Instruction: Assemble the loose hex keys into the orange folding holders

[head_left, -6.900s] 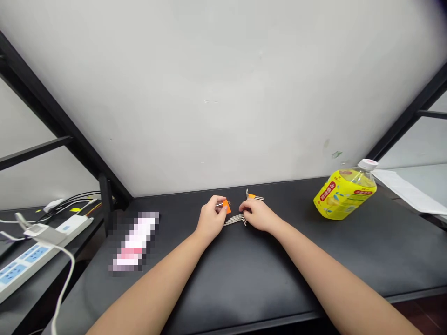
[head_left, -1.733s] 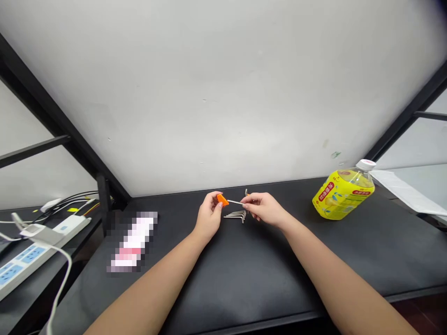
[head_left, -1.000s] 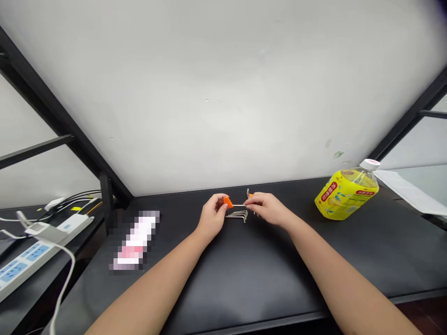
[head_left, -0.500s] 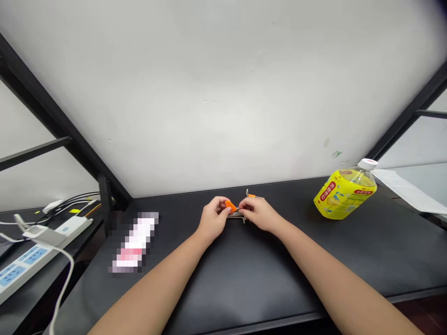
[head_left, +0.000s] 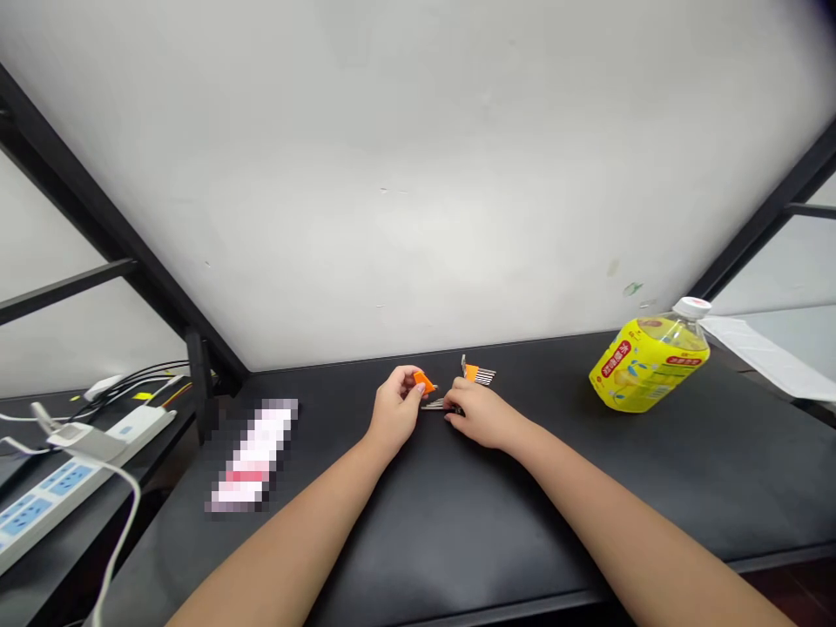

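My left hand is closed on a small orange hex key holder, pinched between thumb and fingers just above the table. A short metal tip shows at the holder's right end. Several loose metal hex keys lie on the black table below it. My right hand is low over their right ends, fingers curled round them and thumb beneath; the fingers hide how many they grip. Behind the right hand is a second orange holder with several hex keys fanned out of it.
A yellow-labelled drink bottle with a white cap leans on the right. To the left lies a pixelated flat item. A white power strip with cables is on the far left. Black frame bars rise at both sides.
My right hand has drawn away from the orange holder and moved down and slightly right onto the loose hex keys. The second holder now shows more. My left hand keeps its holder, tilted differently.
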The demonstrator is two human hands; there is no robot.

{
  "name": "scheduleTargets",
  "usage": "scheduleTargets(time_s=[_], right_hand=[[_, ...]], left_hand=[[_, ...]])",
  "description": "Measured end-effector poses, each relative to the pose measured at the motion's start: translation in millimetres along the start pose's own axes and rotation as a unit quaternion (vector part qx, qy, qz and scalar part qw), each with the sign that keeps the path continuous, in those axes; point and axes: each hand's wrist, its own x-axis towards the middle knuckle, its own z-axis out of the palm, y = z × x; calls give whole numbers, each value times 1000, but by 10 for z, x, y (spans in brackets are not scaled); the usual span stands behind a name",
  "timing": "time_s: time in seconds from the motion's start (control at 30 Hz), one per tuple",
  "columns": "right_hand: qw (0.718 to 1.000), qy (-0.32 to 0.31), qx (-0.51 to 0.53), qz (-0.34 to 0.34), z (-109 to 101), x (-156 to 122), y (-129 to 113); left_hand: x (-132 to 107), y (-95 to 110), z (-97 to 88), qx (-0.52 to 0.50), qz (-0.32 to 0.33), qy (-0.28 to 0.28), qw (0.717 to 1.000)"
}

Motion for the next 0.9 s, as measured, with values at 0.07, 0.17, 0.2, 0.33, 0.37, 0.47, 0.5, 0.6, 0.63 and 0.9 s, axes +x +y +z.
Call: scheduleTargets(time_s=[0.07,0.17,0.2,0.33,0.37,0.47,0.5,0.6,0.63,0.9], right_hand=[[1000,2,-5,7,-6,1,-15],[1000,-2,-10,19,-20,8,-22],[1000,-8,-11,26,-23,9,-25],[996,-49,-22,72,-22,-14,-64],[994,-56,-27,86,-20,-26,-80],[992,-54,-33,105,-34,-61,-107],[994,-43,-28,99,-50,-67,-102],[997,15,7,74,-137,-65,-41],[997,34,22,68,-175,-59,-11],[993,83,82,6,-294,-50,61]], left_hand=[[-4,3,-1,4,5,2,1000],[-11,2,-2,12,10,-4,1000],[-14,-2,-2,12,8,-7,1000],[-18,-23,5,0,0,-11,1000],[-17,-25,6,-1,0,-11,1000],[-14,-20,5,3,1,-8,1000],[-13,-16,3,5,1,-6,1000],[-8,-5,-8,16,1,-3,1000],[-7,-4,-11,20,1,-3,1000],[-45,37,-11,55,13,-28,998]])
